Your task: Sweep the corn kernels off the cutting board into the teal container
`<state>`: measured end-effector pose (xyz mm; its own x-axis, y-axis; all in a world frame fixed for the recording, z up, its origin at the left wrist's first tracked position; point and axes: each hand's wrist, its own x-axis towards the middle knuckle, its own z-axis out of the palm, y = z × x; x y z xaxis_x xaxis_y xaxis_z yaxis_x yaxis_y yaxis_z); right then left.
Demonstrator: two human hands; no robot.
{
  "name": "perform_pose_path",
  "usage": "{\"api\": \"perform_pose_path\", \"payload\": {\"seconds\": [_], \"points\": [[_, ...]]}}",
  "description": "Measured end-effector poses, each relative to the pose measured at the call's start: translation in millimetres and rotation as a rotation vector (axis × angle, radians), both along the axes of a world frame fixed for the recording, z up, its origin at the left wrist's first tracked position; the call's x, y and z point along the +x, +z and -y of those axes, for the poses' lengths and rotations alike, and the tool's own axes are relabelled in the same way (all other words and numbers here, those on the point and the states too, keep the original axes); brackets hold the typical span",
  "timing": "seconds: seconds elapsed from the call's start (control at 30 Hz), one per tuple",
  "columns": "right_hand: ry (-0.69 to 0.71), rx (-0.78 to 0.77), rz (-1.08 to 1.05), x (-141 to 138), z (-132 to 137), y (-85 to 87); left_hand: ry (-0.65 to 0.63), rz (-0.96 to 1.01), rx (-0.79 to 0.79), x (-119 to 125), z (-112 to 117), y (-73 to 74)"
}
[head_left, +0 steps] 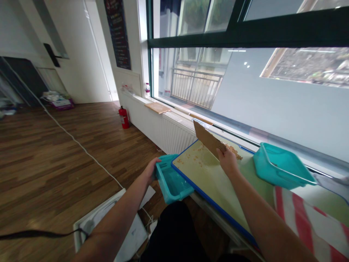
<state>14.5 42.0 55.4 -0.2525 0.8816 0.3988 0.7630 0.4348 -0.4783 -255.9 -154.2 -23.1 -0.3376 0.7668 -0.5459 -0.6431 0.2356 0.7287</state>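
Observation:
My left hand [153, 168] grips the left rim of a teal plastic basket [171, 189], which sits below the near-left edge of a cream board with a blue border [200, 182]. Over the board, my right hand [227, 159] is closed on the end of a flat brown piece of cardboard [207, 140], tilted on its edge. Small tan grains or beans [235, 152] lie heaped behind the cardboard, close to my right hand. More of these bits are scattered at the board's left end. The basket's inside looks bare where it shows.
A second teal basket [283, 165] stands on the right of the board, beside a red-and-white striped cloth [302, 218]. Behind are a window and a white radiator [171, 133]. A fire extinguisher [124, 118] stands on the wooden floor, where a white cable [79, 142] runs.

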Motion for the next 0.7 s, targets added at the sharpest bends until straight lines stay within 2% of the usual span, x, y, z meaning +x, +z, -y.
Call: {"api": "perform_pose_path", "payload": {"seconds": [0.23, 0.53, 0.7], "points": [[0.009, -0.025, 0.050, 6, -2, 5.1, -0.014, 0.006, 0.013, -1, 0, -4.4], [0.080, 0.008, 0.026, 21, -8, 4.8, -0.019, 0.008, -0.004, 3, 2, 5.0], [0.086, -0.031, -0.032, 30, -9, 6.1, -0.022, 0.013, -0.023, 3, 3, 8.0]]}}
